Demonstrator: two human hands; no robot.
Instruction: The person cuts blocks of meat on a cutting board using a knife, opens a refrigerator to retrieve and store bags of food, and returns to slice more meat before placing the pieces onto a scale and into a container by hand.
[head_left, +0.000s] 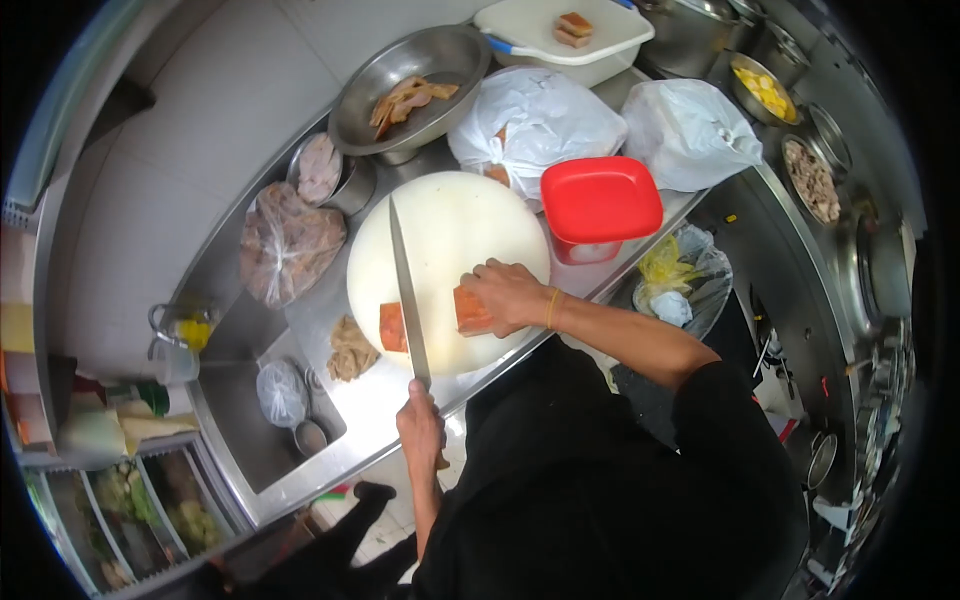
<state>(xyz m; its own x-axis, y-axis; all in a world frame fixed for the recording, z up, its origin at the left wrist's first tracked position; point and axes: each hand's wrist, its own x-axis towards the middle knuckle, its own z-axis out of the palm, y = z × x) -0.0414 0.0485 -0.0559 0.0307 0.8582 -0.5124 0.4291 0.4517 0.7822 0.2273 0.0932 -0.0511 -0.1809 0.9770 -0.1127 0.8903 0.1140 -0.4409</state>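
A round white cutting board lies on the metal counter. My left hand is closed round the handle of a long knife, whose blade points away across the board. Against the blade's left side lies a reddish-brown block of meat. On the board's right part, my right hand grips a second meat block with bent fingers over its top. A gap separates this block from the knife.
Beyond the board stand a metal bowl with meat strips, a white plastic bag and a red-lidded container. Bagged meat and a brown cloth-like bundle lie left. A sink is at lower left.
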